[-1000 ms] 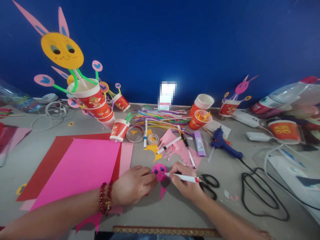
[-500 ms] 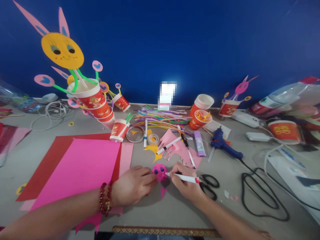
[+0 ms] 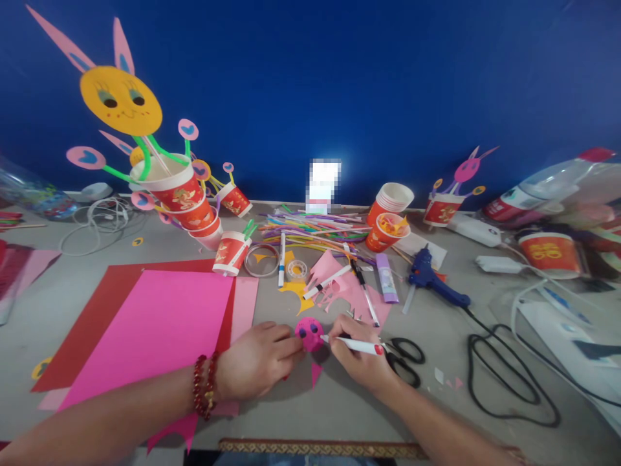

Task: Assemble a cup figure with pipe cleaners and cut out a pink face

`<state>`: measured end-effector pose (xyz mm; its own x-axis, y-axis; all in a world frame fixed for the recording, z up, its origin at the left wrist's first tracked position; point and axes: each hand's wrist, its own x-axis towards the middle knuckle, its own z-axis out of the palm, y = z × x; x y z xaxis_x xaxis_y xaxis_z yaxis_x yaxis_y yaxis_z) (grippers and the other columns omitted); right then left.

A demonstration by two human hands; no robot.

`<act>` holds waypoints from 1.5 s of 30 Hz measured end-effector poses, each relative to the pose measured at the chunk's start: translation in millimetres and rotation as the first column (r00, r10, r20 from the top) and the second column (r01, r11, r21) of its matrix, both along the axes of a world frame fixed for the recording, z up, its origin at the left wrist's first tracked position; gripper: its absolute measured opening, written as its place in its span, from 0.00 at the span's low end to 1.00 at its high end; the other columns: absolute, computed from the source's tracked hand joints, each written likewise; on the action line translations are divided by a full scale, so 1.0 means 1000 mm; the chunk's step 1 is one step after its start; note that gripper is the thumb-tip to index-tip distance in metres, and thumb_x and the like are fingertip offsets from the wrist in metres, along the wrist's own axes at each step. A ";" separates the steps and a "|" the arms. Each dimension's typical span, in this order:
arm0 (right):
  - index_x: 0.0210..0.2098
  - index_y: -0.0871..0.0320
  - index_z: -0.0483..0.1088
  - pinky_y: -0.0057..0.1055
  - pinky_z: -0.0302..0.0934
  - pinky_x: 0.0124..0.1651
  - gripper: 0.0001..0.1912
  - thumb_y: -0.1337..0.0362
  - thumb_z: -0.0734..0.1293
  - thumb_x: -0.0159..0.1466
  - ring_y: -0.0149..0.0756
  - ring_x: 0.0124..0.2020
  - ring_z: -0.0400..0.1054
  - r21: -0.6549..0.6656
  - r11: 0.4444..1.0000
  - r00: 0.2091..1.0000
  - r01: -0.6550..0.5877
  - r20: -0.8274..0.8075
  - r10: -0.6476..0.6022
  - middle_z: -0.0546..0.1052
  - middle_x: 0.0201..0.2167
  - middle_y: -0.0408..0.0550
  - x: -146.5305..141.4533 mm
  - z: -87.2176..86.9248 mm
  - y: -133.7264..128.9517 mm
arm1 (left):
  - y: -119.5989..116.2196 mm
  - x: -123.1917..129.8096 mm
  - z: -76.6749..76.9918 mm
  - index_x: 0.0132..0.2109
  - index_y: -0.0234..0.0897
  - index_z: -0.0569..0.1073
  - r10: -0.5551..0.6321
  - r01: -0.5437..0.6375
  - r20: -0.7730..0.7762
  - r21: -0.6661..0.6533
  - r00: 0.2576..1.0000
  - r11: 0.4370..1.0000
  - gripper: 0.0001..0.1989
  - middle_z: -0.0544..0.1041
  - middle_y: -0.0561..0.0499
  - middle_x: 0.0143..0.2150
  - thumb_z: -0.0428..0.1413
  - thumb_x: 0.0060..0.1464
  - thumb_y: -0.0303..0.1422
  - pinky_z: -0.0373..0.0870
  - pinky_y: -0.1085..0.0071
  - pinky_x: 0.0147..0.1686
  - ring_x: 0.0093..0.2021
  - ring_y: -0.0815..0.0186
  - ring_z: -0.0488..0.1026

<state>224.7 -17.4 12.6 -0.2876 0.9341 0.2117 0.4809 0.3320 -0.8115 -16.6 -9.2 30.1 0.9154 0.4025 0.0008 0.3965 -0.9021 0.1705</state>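
A small round pink paper face with dark eyes drawn on it lies on the table between my hands. My left hand is closed at the disc's left edge, fingertips holding it there. A bit of something red shows beneath those fingers, mostly hidden. In my right hand, pinched between thumb and fingers, is a white marker with a red end. Its tip meets the right side of the face. Just below lies a pink paper triangle. Black-handled scissors rest beside my right hand, blades partly hidden behind it.
Pink and red paper sheets lie left. Behind are pipe cleaners, paper cups, tape, a glue stick and pink scraps. A blue glue gun and its cord sit right; a decorated cup figure stands left.
The rear end of the marker has shifted slightly left as my right hand makes a small movement. My left hand and the pink paper face stay in place.
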 end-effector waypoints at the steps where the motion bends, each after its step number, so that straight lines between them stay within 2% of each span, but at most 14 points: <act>1: 0.24 0.55 0.63 0.27 0.52 0.25 0.09 0.71 0.60 0.58 0.30 0.20 0.61 0.001 1.000 1.000 0.005 -0.011 -0.005 0.68 0.18 0.38 0.000 0.000 0.000 | 0.000 0.000 0.000 0.57 0.33 0.68 0.002 -0.002 -0.001 -0.001 1.000 1.000 0.16 0.76 0.45 0.50 0.54 0.63 0.31 0.67 0.62 0.37 0.44 0.59 0.70; 7: 0.24 0.55 0.64 0.26 0.51 0.22 0.09 0.69 0.61 0.60 0.29 0.19 0.58 -0.053 0.991 0.978 0.124 -0.160 -0.131 0.65 0.18 0.38 0.002 -0.003 0.001 | 0.000 -0.001 -0.002 0.56 0.34 0.69 0.007 -0.007 0.015 0.008 1.000 1.000 0.14 0.76 0.44 0.49 0.53 0.64 0.31 0.66 0.63 0.37 0.43 0.59 0.70; 12: 0.30 0.55 0.65 0.26 0.53 0.21 0.05 0.65 0.64 0.64 0.30 0.19 0.59 -0.130 0.984 0.943 0.122 -0.295 -0.156 0.67 0.20 0.39 0.001 -0.002 0.000 | -0.001 -0.001 -0.003 0.56 0.34 0.69 0.017 -0.017 0.043 0.016 0.999 1.000 0.14 0.75 0.44 0.51 0.52 0.65 0.31 0.67 0.63 0.39 0.45 0.59 0.70; 17: 0.27 0.56 0.68 0.27 0.54 0.23 0.07 0.67 0.65 0.62 0.30 0.21 0.60 -0.067 0.993 0.974 0.092 -0.201 -0.104 0.69 0.21 0.40 0.000 0.005 -0.004 | -0.002 -0.002 -0.005 0.55 0.36 0.70 0.037 -0.042 0.081 0.061 0.996 0.997 0.13 0.74 0.44 0.54 0.51 0.66 0.32 0.67 0.64 0.39 0.45 0.59 0.70; 22: 0.23 0.56 0.66 0.26 0.51 0.24 0.08 0.71 0.62 0.57 0.30 0.21 0.58 -0.147 0.989 0.980 0.015 -0.195 -0.044 0.66 0.18 0.39 -0.009 0.013 -0.002 | -0.002 -0.002 -0.006 0.53 0.36 0.71 0.029 -0.033 0.064 0.062 0.998 0.998 0.11 0.74 0.44 0.50 0.53 0.65 0.32 0.66 0.64 0.37 0.43 0.60 0.70; 27: 0.23 0.55 0.64 0.27 0.51 0.25 0.08 0.71 0.61 0.56 0.30 0.21 0.57 -0.103 0.995 0.984 -0.004 -0.178 -0.015 0.65 0.18 0.38 -0.019 0.005 0.001 | -0.002 -0.002 -0.002 0.51 0.36 0.71 0.029 -0.031 0.034 0.043 0.999 0.999 0.09 0.75 0.46 0.45 0.51 0.67 0.32 0.65 0.63 0.36 0.41 0.60 0.69; 32: 0.23 0.54 0.62 0.27 0.50 0.24 0.08 0.72 0.61 0.57 0.30 0.20 0.56 -0.054 0.998 0.990 -0.030 -0.138 0.022 0.64 0.18 0.38 -0.018 -0.003 -0.002 | -0.001 -0.002 0.000 0.51 0.36 0.70 0.023 -0.024 0.020 0.043 1.000 0.999 0.09 0.74 0.47 0.45 0.51 0.67 0.32 0.65 0.62 0.35 0.42 0.60 0.69; 45: 0.23 0.54 0.60 0.27 0.51 0.25 0.08 0.71 0.60 0.56 0.30 0.20 0.57 -0.069 0.996 0.994 -0.047 -0.103 0.040 0.65 0.18 0.38 -0.020 -0.002 -0.001 | 0.000 -0.001 -0.002 0.48 0.36 0.71 0.029 -0.030 0.032 0.033 0.999 0.999 0.07 0.74 0.47 0.42 0.53 0.65 0.32 0.64 0.63 0.35 0.41 0.60 0.69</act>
